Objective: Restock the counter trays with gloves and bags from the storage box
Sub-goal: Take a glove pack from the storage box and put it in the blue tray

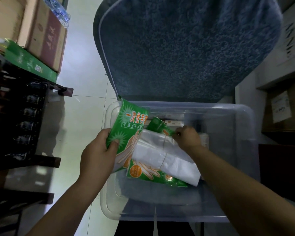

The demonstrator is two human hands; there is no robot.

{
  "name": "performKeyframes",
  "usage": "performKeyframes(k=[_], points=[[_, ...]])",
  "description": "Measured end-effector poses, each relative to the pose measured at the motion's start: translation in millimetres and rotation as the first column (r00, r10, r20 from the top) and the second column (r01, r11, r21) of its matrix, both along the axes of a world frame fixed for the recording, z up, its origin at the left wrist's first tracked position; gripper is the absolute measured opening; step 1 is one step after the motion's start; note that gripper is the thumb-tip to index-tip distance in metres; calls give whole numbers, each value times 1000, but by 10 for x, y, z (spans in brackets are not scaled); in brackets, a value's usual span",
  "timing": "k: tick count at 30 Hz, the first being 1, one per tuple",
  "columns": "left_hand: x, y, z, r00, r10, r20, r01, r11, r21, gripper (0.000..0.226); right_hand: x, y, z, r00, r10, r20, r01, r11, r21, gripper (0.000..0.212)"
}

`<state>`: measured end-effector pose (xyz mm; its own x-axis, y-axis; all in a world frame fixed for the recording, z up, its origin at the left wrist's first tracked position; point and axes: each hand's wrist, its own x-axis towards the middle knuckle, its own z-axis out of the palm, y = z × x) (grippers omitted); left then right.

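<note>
A clear plastic storage box [242,150] stands open below me. My left hand [97,154] grips a green pack of disposable gloves [129,126], held tilted over the box's left rim. My right hand [187,138] reaches inside the box and pinches the corner of a second green glove pack [158,126] that lies partly under a white bundle of plastic bags [163,155]. A third green pack [148,172] lies flat beneath the white bundle.
A blue patterned chair seat [186,48] rises just behind the box. A dark shelf rack [20,120] with cardboard cartons [41,34] and a green box [29,62] stands to the left. Pale tiled floor [85,82] runs between. More cartons [279,109] sit at the right.
</note>
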<state>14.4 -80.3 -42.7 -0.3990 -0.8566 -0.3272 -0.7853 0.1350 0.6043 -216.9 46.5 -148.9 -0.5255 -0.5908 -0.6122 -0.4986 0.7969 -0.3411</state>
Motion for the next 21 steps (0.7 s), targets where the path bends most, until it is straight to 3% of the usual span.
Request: performKeyframes(k=[4, 7, 11, 16, 21], points=[[-25, -19, 219, 1000, -16, -12, 16, 1000, 5, 15, 120, 167, 452, 977, -5, -214, -36, 982, -188, 17], [-32, -12, 395, 998, -34, -51, 35, 999, 7, 14, 123, 301, 851, 954, -158, -254, 41, 911, -411, 8], [-93, 28, 673, 990, -15, -140, 14, 1000, -10, 13, 105, 409, 1463, 909, -411, -75, 304, 773, -558, 14], [-276, 35, 1154, 953, 13, -303, -5, 1000, 28, 9, 123, 465, 2372, 830, -557, -38, 356, 580, -733, 21], [-557, 117, 1686, 881, 37, -472, 27, 991, 128, 8, 220, 482, 3094, 731, -638, 242, 534, 313, -786, 23]])
